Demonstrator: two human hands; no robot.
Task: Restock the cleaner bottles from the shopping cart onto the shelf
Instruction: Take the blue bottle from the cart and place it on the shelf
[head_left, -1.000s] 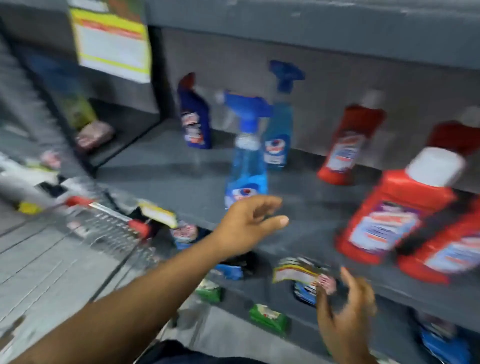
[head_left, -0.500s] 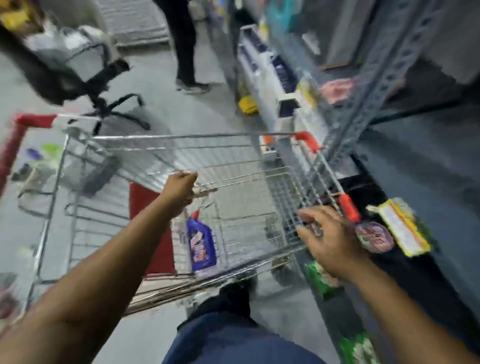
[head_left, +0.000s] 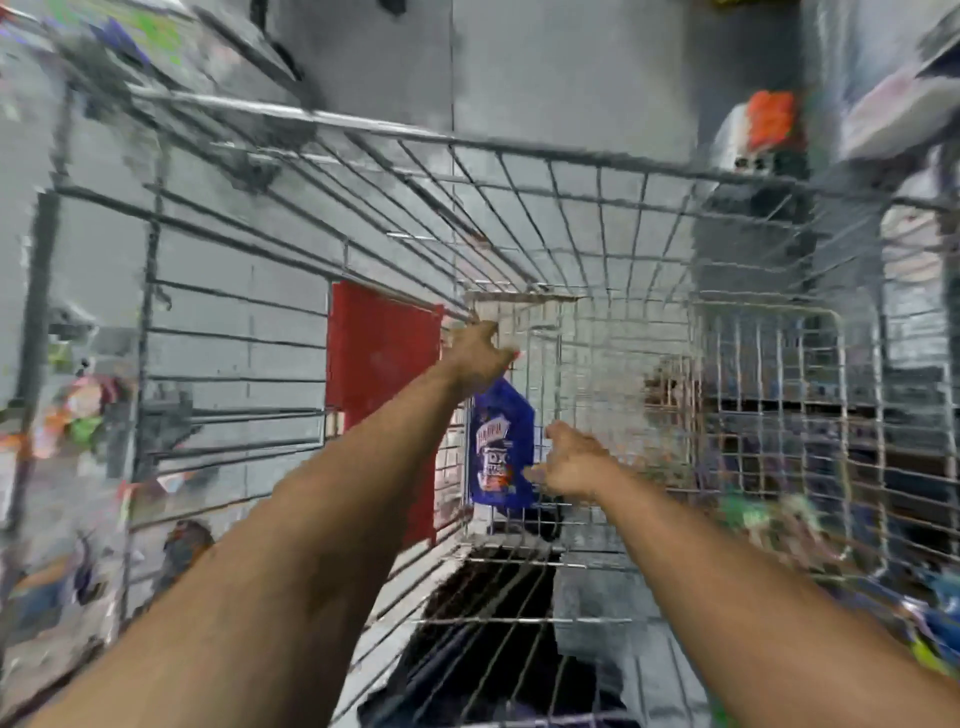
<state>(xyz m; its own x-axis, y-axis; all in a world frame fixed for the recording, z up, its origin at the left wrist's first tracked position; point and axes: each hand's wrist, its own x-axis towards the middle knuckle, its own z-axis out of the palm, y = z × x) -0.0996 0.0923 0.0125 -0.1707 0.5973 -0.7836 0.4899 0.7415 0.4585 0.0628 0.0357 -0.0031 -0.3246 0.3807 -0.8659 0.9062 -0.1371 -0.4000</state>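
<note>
I am looking down into a wire shopping cart (head_left: 519, 148). A blue cleaner bottle (head_left: 501, 457) with a white and red label stands upright against the cart's left inner wall. My left hand (head_left: 480, 358) is wrapped over the bottle's top, where a bit of red cap shows past the fingers. My right hand (head_left: 569, 465) is inside the cart at the bottle's lower right side, fingers apart, touching or almost touching it. The shelf with the other cleaner bottles is out of view.
A red panel (head_left: 382, 374) hangs on the cart's left side. Blurred packaged goods sit on low shelving to the right (head_left: 769, 514) and on the left (head_left: 78, 415). A white and orange object (head_left: 763, 130) stands beyond the cart. The floor is grey tile.
My view swung from the shelf down into the cart. Both hands moved from the shelf front into the cart; the left dropped onto the blue bottle's top and the right came beside it.
</note>
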